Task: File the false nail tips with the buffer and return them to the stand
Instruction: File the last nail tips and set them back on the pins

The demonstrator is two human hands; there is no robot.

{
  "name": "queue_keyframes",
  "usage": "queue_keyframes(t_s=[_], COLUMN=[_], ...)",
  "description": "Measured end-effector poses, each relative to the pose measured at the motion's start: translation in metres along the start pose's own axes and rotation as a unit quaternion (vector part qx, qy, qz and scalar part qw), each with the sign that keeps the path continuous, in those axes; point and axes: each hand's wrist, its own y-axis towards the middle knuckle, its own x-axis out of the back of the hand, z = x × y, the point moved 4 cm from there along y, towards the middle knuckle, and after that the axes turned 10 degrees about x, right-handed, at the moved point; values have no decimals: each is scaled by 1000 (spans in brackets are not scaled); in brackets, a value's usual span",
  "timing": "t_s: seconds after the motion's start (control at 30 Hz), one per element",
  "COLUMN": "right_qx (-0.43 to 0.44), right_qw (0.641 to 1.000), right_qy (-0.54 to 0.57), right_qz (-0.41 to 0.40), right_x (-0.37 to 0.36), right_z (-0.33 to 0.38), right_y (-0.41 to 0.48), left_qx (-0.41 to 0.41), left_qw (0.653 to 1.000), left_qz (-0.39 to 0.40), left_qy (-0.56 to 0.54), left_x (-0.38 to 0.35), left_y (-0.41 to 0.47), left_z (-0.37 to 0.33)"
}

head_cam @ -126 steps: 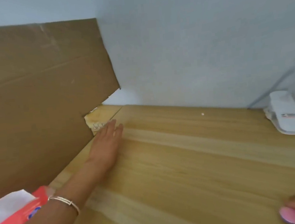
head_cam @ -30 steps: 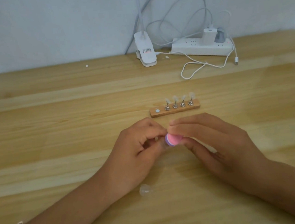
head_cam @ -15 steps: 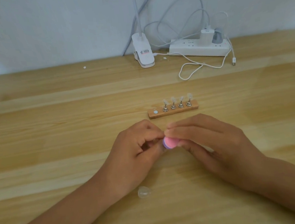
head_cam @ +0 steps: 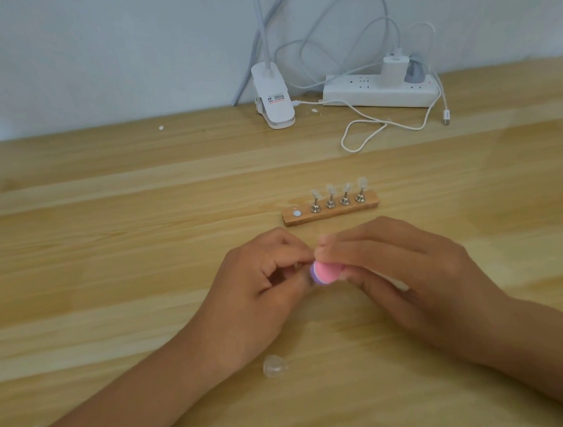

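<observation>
Head view: the pink buffer [head_cam: 326,272] is pinched in the fingertips of the right hand [head_cam: 404,270] and meets whatever the left hand [head_cam: 257,300] pinches, presumably a nail tip, hidden by curled fingers. Short, light strokes along the tip's edge, with the left pinch firm, should work best. Just beyond both hands sits the stand [head_cam: 331,210], one end spot vacant. A loose tip [head_cam: 275,367] lies by the left wrist.

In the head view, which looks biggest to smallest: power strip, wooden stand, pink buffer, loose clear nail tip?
power strip
wooden stand
pink buffer and loose clear nail tip: alike; the buffer is partly hidden
</observation>
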Motion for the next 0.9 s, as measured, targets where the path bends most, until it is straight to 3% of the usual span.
queue_keyframes(t_s=[0.13,0.27,0.4,0.53,0.63,0.77,0.9], right_qx=[-28,7,-41,1,-35,2,-21], right_qw=[999,1000,999,1000,999,1000,999], right_qy=[-10,-15,-18,-18,-22,-24,-33], right_qz=[-13,0,-3,4,-2,-3,-10], right_x=[6,-5,3,-4,4,-1,3], right_z=[-8,5,-7,4,-9,-2,-9], right_y=[0,1,2,0,-1,0,1], left_qx=[4,-6,0,-6,-6,-6,-10], left_qw=[1000,1000,1000,1000,1000,1000,1000], left_qz=[-2,1,-7,4,3,3,4], left_qy=[-5,7,-4,-10,-14,-3,-11], left_x=[0,-1,0,0,0,0,0], left_y=[0,0,2,1,1,1,1], left_z=[0,0,0,1,1,1,2])
